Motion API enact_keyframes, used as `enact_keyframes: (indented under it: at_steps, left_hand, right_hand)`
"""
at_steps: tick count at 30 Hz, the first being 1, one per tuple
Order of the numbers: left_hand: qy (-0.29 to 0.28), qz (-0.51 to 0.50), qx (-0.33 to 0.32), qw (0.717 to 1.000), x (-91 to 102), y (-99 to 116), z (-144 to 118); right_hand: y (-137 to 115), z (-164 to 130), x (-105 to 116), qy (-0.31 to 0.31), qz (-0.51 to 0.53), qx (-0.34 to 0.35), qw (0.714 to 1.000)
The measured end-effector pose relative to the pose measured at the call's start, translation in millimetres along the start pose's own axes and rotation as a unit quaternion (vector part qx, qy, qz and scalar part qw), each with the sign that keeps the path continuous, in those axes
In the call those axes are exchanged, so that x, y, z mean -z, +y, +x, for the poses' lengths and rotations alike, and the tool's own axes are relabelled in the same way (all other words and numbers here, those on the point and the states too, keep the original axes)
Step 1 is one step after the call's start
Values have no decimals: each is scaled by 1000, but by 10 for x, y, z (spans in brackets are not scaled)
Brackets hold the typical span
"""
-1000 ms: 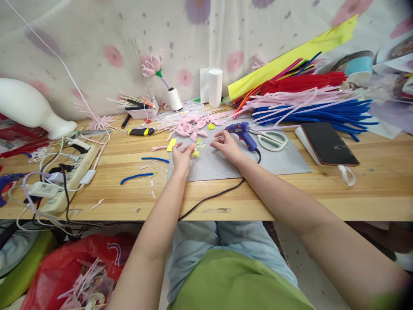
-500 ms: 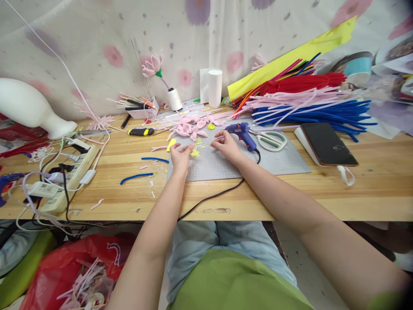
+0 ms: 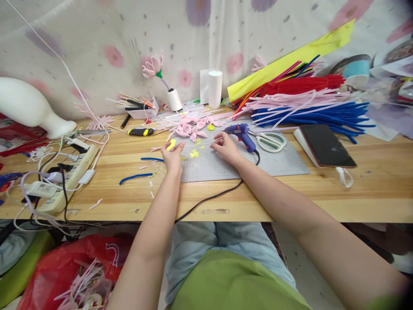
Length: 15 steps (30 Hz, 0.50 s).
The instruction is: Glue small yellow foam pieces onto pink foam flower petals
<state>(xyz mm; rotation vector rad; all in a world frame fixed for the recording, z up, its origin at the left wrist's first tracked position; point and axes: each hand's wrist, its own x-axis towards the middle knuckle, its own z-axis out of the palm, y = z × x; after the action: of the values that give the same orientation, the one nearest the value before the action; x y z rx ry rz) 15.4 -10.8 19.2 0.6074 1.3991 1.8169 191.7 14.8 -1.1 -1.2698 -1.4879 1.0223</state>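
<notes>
My left hand (image 3: 173,157) is over the left edge of the grey cutting mat (image 3: 280,165), its thumb and forefinger apart around a small yellow strip (image 3: 172,144). At the mat's middle, my right hand (image 3: 226,148) pinches what looks like a thin white stick (image 3: 218,139); its full length is hidden. Between the hands lie small yellow scraps (image 3: 194,153) and a slim pale rod. Beyond them is a cluster of pink fuzzy petals (image 3: 189,128) with a yellow disc (image 3: 211,127). A blue glue gun (image 3: 244,137) rests just past my right hand, beside scissors (image 3: 271,142).
Pipe cleaners in blue (image 3: 309,116), pink and red are piled at the back right, near a phone (image 3: 327,145). A power strip (image 3: 69,181) with tangled cables is on the left. The glue gun's black cord (image 3: 213,196) crosses the front. Blue offcuts (image 3: 135,178) lie left.
My left hand has moved left, away from the middle of the mat, to the yellow strip. My right hand has barely moved.
</notes>
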Motion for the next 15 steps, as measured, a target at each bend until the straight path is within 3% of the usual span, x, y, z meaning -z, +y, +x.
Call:
enact_keyframes:
  at_steps: [7, 11, 15]
  left_hand:
    - [40, -2, -21, 999, 108, 58, 182]
    - [20, 1, -7, 1000, 126, 85, 188]
    - [-3, 34, -37, 999, 152, 95, 229]
  right_hand:
    - [-54, -27, 4, -6, -3, -2, 1000]
    - [-63, -31, 8, -6, -16, -3, 1000]
    - [-38, -16, 3, -4, -21, -4, 1000]
